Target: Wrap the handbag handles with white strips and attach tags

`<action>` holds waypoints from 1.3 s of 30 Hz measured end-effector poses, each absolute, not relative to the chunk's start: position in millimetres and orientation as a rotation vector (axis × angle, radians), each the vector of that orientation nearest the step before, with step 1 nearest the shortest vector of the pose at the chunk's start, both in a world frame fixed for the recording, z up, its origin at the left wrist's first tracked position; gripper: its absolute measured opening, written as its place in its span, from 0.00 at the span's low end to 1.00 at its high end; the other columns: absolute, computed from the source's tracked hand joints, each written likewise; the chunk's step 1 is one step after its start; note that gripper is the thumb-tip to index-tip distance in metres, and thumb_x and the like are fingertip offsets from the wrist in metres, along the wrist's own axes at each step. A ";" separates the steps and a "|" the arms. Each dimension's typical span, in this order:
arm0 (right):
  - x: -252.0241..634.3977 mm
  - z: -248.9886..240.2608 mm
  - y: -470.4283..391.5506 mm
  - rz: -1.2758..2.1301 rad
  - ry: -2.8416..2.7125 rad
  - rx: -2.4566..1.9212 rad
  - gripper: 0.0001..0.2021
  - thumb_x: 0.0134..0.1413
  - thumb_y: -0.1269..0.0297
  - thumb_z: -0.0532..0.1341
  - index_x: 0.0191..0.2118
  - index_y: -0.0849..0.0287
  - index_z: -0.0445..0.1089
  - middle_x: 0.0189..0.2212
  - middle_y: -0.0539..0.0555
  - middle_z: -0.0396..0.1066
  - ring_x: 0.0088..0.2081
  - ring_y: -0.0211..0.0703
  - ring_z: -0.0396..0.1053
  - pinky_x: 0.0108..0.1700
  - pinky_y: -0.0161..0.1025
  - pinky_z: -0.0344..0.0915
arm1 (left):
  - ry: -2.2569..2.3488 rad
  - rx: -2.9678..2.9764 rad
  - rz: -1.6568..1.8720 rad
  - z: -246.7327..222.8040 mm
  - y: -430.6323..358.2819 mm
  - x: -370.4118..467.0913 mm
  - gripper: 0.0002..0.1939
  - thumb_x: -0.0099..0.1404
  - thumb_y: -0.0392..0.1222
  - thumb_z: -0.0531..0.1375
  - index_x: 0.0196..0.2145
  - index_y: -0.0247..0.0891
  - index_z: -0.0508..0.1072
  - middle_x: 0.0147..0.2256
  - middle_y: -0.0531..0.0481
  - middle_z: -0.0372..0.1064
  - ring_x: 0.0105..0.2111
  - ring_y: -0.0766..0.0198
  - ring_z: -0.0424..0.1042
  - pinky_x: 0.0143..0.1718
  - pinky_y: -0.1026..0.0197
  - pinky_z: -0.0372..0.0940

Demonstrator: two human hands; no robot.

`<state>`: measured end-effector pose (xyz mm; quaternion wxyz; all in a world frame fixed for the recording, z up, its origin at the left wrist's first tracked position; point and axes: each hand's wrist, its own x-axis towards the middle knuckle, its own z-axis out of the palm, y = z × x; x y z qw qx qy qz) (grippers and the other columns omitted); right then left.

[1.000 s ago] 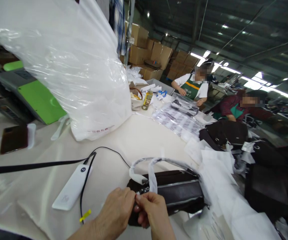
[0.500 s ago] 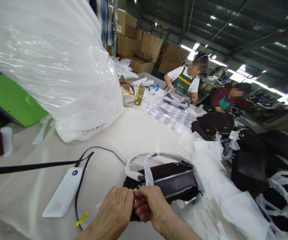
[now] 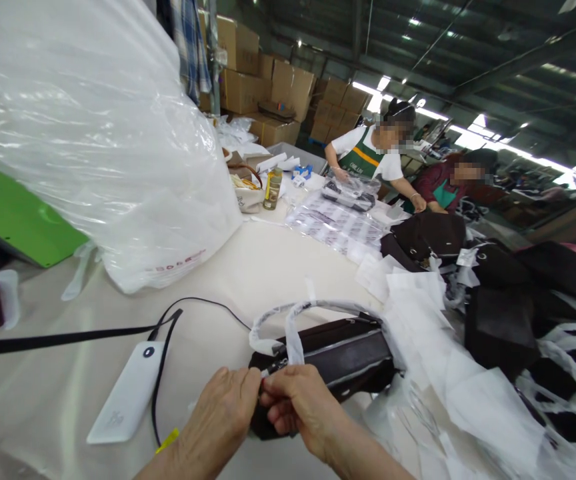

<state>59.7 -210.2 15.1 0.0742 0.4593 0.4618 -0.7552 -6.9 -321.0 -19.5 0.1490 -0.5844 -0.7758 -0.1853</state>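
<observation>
A dark handbag (image 3: 351, 353) lies on the pale table in front of me, its handles (image 3: 295, 333) wrapped in white material. At the bag's near left end, my left hand (image 3: 225, 413) is closed, thumb and fingers pressed together at the zipper end. Right beside it, my right hand (image 3: 301, 407) pinches at the same spot, its other fingers curled. The small piece between my fingertips is mostly hidden; a bit of red shows there.
A white power bank (image 3: 125, 393) with a black cord lies left. Behind it bulges a large plastic bag (image 3: 98, 147). White sheets (image 3: 448, 360) and more dark bags (image 3: 501, 327) cover the right side. Two people work across the table, near a bottle (image 3: 273, 189).
Both hands have shifted slightly left and stay pinched at the bag's end. Across the table, a person's arm has stretched out toward the dark bags. The view has moved a little.
</observation>
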 end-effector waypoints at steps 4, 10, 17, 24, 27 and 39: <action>68.4 4.7 -222.5 -2.240 1.553 1.472 0.03 0.35 0.70 0.55 0.22 0.63 0.62 0.15 0.48 0.67 0.11 0.28 0.59 0.12 0.26 0.52 | -2.597 -1.704 -0.577 -19.0 -322.4 -11.0 0.13 0.60 0.30 0.42 0.23 0.39 0.60 0.18 0.51 0.64 0.18 0.60 0.64 0.20 0.61 0.53; 74.2 -23.0 -240.5 -2.302 1.815 1.475 0.09 0.38 0.69 0.55 0.28 0.56 0.52 0.13 0.42 0.65 0.10 0.31 0.58 0.12 0.27 0.50 | -3.476 -1.356 -1.280 -0.5 -315.9 -22.6 0.11 0.56 0.42 0.46 0.23 0.37 0.63 0.18 0.55 0.60 0.19 0.68 0.59 0.22 0.65 0.51; 75.2 -21.6 -247.6 -2.181 2.083 1.488 0.07 0.44 0.69 0.53 0.32 0.56 0.53 0.16 0.42 0.63 0.13 0.33 0.60 0.16 0.29 0.56 | -3.702 -0.838 -1.929 11.1 -306.7 -29.4 0.08 0.42 0.41 0.51 0.22 0.35 0.64 0.12 0.58 0.56 0.14 0.73 0.48 0.16 0.68 0.42; 72.6 -21.3 -248.4 -2.137 2.186 1.506 0.05 0.46 0.68 0.53 0.32 0.56 0.54 0.15 0.42 0.63 0.14 0.35 0.61 0.19 0.31 0.58 | -3.742 -0.933 -1.697 19.6 -301.4 -33.5 0.08 0.41 0.40 0.51 0.21 0.35 0.63 0.13 0.60 0.52 0.16 0.72 0.47 0.19 0.67 0.42; 71.3 -24.2 -248.1 -2.151 2.215 1.485 0.05 0.48 0.64 0.53 0.32 0.56 0.54 0.16 0.43 0.64 0.15 0.36 0.62 0.19 0.32 0.58 | -3.659 -1.192 -1.317 19.7 -299.2 -34.5 0.08 0.46 0.44 0.51 0.20 0.36 0.62 0.15 0.59 0.51 0.19 0.70 0.50 0.21 0.66 0.45; 62.4 -29.8 -251.1 -2.145 2.268 1.507 0.05 0.51 0.61 0.50 0.33 0.56 0.54 0.19 0.48 0.72 0.14 0.38 0.64 0.21 0.34 0.58 | -3.672 -1.366 -0.890 17.9 -293.3 -42.1 0.11 0.53 0.45 0.47 0.17 0.39 0.57 0.14 0.57 0.53 0.18 0.67 0.54 0.23 0.64 0.49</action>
